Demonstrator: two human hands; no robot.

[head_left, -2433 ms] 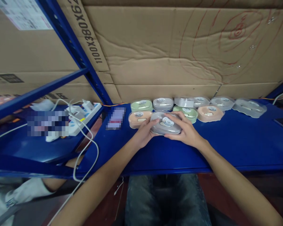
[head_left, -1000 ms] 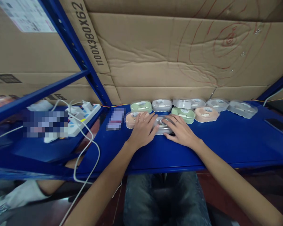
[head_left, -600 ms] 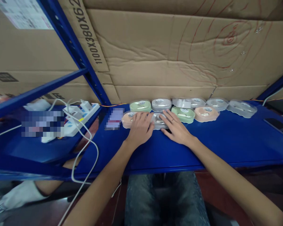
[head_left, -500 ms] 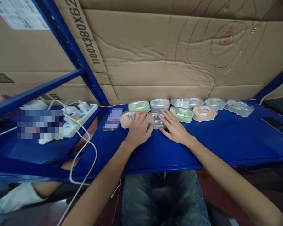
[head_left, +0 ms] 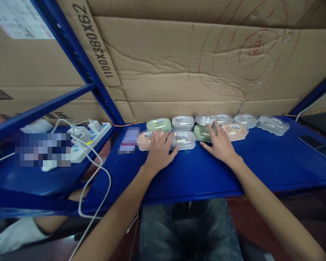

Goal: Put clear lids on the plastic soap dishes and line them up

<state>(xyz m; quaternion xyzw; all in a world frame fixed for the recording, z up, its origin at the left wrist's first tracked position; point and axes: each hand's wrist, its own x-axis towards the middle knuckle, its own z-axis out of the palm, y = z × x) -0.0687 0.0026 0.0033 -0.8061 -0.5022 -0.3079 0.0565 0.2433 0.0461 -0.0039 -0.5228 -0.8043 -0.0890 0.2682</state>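
Several oval plastic cases with clear covers stand in two rows on the blue table (head_left: 179, 174). My left hand (head_left: 159, 152) lies with fingers spread over the peach case (head_left: 144, 139) and the left edge of the grey case (head_left: 184, 139) in the front row. Fingers apart, my right hand (head_left: 220, 143) reaches over the front green case (head_left: 202, 133) and the left side of another peach case (head_left: 235, 132). Behind them are a green case (head_left: 159, 124), a grey case (head_left: 183, 123) and several clear ones. Neither hand grips anything.
At the left, a white power strip (head_left: 103, 132) and a looping white cable (head_left: 108, 181) cross the side shelf. A dark phone (head_left: 317, 146) lies at the right. Cardboard (head_left: 165, 54) stands behind the table. Another person's white sleeve (head_left: 21, 235) shows at lower left.
My right hand has moved right, from the front grey case to the front green one, uncovering the grey case. My left hand stays almost in place.
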